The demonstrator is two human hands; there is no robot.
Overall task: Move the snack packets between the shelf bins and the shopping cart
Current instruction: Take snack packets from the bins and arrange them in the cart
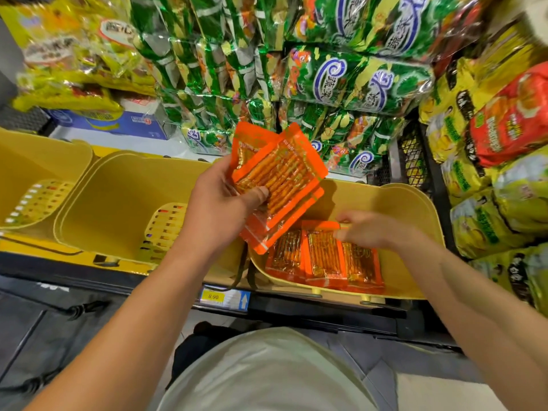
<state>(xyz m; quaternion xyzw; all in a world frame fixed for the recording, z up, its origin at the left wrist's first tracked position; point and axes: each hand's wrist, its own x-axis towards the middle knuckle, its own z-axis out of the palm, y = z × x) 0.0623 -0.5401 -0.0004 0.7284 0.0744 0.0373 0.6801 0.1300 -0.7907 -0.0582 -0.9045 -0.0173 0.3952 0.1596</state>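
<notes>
Reaching over a yellow shelf bin (415, 209): left hand (221, 209), raised, thumb clamped across a fanned stack of orange snack packets (278, 179); right hand (373, 229), lowered into the bin, apparently pinching the top edge of one packet in the row (326, 256) there.

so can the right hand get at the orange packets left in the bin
Probably yes: the right hand already hovers over the orange packets in the yellow bin, fingertips at one's top edge, nothing covering them.
</notes>
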